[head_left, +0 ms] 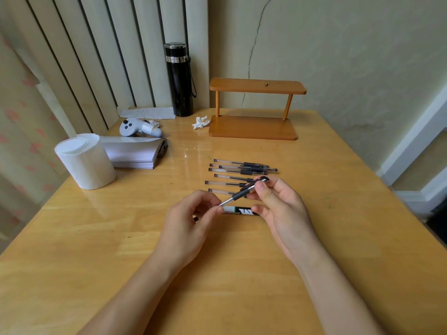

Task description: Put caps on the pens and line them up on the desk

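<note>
While the left hand point(191, 213) pinches the pen point(238, 195) low, it slants up-right into the right hand point(278, 201), whose fingers clasp its capped end.

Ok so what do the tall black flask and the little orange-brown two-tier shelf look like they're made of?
The tall black flask looks like glossy coated metal or plastic, hard to tell which, with a shiny chrome-like band and lid. The orange-brown two-tier shelf looks like lacquered wood: smooth sheen, rounded edges, dowel posts.

Yellow wood-grain worktop point(121, 238), clear pens point(232, 183) with black ends, black flask point(180, 85), orange-brown shelf point(254, 128), white roll point(87, 163), grey controller point(137, 128).
</note>
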